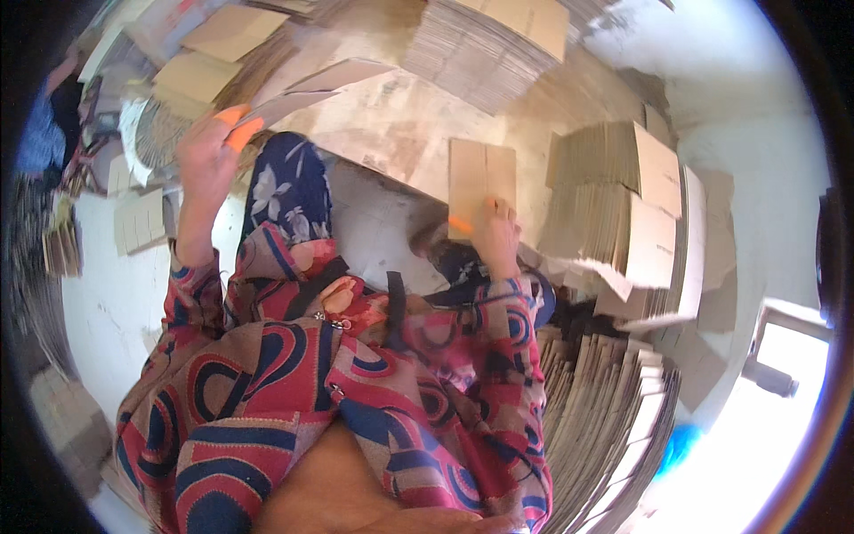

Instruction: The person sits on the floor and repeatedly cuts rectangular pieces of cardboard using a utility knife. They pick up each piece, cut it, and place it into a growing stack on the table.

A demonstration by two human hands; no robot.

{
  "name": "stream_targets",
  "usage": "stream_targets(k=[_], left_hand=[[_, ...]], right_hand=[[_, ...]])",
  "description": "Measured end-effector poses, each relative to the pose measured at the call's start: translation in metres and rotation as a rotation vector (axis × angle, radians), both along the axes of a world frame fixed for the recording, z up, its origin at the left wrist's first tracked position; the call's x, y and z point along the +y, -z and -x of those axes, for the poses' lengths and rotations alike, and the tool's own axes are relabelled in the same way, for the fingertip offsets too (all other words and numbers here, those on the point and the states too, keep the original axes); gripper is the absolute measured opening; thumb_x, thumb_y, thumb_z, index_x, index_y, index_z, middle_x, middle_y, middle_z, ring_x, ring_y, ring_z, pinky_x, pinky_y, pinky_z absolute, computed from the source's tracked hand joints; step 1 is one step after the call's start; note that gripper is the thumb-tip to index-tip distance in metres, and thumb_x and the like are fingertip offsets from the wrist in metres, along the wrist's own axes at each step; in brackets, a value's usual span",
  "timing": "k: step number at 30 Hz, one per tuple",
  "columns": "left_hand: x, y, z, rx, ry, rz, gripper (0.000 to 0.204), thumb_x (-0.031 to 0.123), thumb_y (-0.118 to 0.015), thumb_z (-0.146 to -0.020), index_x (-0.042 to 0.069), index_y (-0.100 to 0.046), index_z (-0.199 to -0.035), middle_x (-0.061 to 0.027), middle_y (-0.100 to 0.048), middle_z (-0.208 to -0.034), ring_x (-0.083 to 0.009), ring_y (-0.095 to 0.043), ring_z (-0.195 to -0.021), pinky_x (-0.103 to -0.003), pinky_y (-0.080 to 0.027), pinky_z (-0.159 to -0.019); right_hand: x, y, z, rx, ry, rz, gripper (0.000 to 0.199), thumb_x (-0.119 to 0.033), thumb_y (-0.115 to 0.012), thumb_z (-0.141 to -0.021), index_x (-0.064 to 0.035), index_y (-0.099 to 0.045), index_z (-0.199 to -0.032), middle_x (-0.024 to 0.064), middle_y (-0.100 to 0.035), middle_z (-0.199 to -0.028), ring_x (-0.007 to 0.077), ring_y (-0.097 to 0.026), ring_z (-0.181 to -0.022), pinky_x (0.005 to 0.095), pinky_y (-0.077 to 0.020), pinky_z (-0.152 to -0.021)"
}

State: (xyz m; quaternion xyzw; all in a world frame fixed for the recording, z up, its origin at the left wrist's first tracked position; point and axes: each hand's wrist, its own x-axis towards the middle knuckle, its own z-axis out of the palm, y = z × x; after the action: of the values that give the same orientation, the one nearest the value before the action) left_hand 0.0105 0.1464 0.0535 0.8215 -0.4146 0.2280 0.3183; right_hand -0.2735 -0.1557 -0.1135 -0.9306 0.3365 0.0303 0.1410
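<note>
Patterned jacket (258,392) fills the lower frame. Left hand (210,158), upper left: closed on a thin cardboard piece (307,92). Right hand (498,235), right of centre: on the lower part of a brown panel (480,171); whether it grips cannot be told. Judged step: handling card pieces; next move calls for steady hold on both. Print on stacked cardboard (657,169) at right: illegible

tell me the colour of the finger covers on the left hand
Bright orange finger covers on the left hand, best seen in the head view.
</note>
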Motion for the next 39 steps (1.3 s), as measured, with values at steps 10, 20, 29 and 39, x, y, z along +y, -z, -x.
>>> stream_targets(k=[10, 20, 29, 39], left_hand=[[0.018, -0.018, -0.029, -0.238, -0.095, 0.122, 0.023, 0.016, -0.077, -0.074, 0.003, -0.067, -0.09, -0.0122, -0.057, -0.068, -0.0296, -0.057, -0.06, -0.039, -0.043, -0.053], [0.001, -0.027, -0.126, -0.7, -0.439, -0.341, 0.025, 0.006, -0.059, -0.073, 0.005, -0.061, -0.098, -0.0076, -0.062, -0.099, -0.0229, -0.058, -0.097, -0.035, -0.046, -0.079], [-0.003, 0.102, -0.191, -0.231, -0.326, -0.719, 0.018, 0.015, -0.059, -0.08, 0.0, -0.064, -0.088, -0.0116, -0.065, -0.085, -0.0271, -0.063, -0.09, -0.042, -0.051, -0.07], [-0.129, 0.036, -0.106, -0.173, 0.013, -0.213, 0.03, 0.037, -0.058, -0.089, 0.008, -0.066, -0.093, -0.01, -0.068, -0.082, -0.0269, -0.063, -0.084, -0.04, -0.051, -0.071]], right_hand=[[-0.004, 0.021, 0.032, 0.103, -0.403, 0.284, 0.069, -0.011, -0.064, -0.082, -0.0058, -0.032, -0.144, 0.0203, -0.037, -0.142, 0.0385, -0.038, -0.132, 0.0496, -0.0429, -0.097], [0.007, -0.021, 0.039, -0.308, 0.008, 0.394, 0.033, -0.012, -0.058, -0.093, -0.0003, -0.052, -0.123, 0.0232, -0.064, -0.071, 0.0391, -0.064, -0.061, 0.0439, -0.0512, -0.052], [0.042, -0.084, 0.05, -0.94, 0.397, 0.003, 0.027, -0.008, -0.066, -0.088, 0.0016, -0.06, -0.112, 0.0075, -0.069, -0.093, 0.0132, -0.063, -0.068, 0.0202, -0.0499, -0.043], [0.04, -0.135, 0.032, -1.255, 0.68, -0.277, 0.013, -0.005, -0.067, -0.088, -0.0021, -0.064, -0.1, 0.0055, -0.068, -0.077, 0.0049, -0.045, -0.046, 0.0189, -0.0364, -0.044]])
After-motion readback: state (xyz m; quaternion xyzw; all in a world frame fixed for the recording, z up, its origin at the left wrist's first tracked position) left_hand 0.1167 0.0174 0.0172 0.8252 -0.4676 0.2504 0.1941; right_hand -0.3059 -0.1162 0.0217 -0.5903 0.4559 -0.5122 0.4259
